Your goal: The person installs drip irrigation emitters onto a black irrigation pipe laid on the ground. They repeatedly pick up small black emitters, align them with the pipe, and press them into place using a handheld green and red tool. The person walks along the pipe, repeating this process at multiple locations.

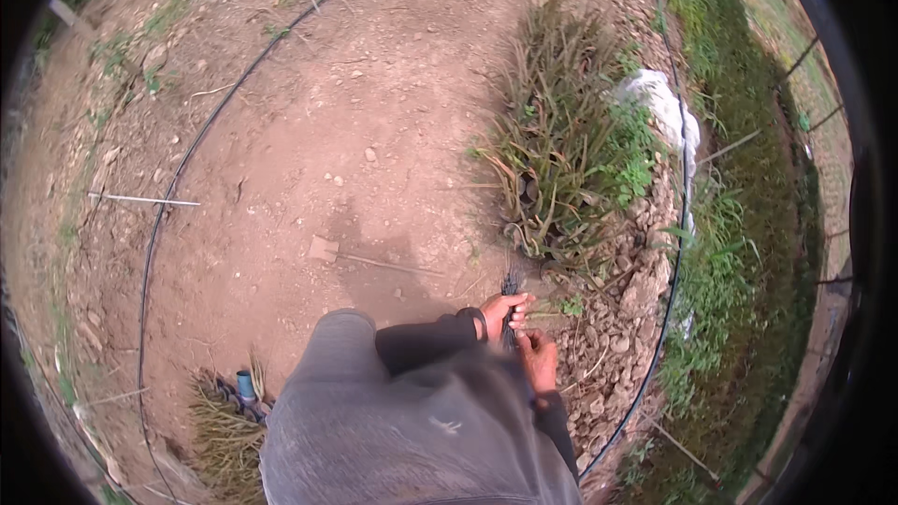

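Lengthwise toward the plants [552,145], a dark bundle [509,285] is held by the closed left hand [499,310]; right hand [540,361] bent, grip unclear.

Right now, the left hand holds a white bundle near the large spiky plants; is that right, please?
Not quite: in the head view, the bundle is dark, not white; the left hand does hold it near the large spiky plants.

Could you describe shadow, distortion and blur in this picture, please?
Head view: a shadow crosses the long-handled tool; the left black hose looks curved, perhaps partly fisheye distortion; the grey shirt is partly blurred; the dark bundle lacks fine detail.
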{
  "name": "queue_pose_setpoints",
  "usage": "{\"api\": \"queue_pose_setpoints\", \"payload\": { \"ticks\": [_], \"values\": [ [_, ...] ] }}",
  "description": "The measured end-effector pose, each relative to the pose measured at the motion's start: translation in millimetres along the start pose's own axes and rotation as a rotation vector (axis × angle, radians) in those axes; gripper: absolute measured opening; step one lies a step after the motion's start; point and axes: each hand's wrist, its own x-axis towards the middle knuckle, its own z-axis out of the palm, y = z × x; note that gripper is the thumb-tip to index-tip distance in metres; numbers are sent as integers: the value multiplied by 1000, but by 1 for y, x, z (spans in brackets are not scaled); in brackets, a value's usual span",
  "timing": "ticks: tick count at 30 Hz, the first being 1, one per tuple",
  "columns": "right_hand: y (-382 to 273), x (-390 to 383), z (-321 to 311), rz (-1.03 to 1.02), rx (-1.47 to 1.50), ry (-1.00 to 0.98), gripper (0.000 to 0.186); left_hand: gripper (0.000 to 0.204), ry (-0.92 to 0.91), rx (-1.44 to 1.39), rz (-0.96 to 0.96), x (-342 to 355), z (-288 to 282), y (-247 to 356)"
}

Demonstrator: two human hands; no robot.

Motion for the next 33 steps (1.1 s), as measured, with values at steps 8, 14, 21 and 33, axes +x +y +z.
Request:
{"api": "queue_pose_setpoints", "payload": {
  "ticks": [8, 14, 21, 33],
  "values": [
    [-40, 70, 65, -294, -28, -512, 13, 20, 33, -302, 363, -34, -77, 34],
    [-87, 86, 64, -500, -308, -470, 11, 23, 78, -343, 534, -43, -75, 52],
    [-127, 95, 54, -698, -527, -440, 14, 24, 306, -427, 456, -46, -67, 64],
    [-160, 193, 124, -483, -479, -355, 17, 24, 311, -190, 345, 0, -96, 201]
  ]
}}
